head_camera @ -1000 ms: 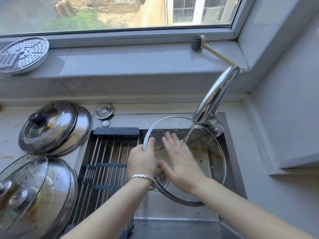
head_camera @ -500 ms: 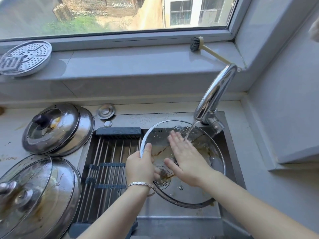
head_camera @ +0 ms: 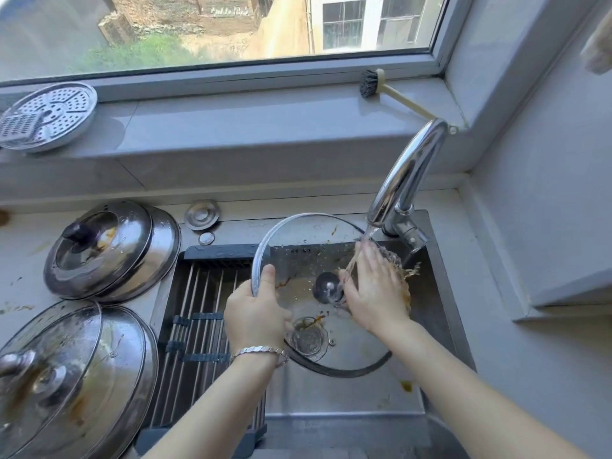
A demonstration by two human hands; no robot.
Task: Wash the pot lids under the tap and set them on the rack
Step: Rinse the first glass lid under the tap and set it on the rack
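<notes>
Glass lid (head_camera: 357,346) under tap (head_camera: 407,173): left hand (head_camera: 255,313) grips rim, right hand (head_camera: 374,293) pressed flat (fingers straight).

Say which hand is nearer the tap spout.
Right. The right hand lies flat on the glass lid just below the spout; the left hand grips the lid's rim farther left.

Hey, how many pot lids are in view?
5. One glass lid, gripped by the left hand over the sink; a black-knobbed lid atop a steel lid left of the rack; a tilted lid overlapping a stained lid at near left. The stacks may hide more.
</notes>
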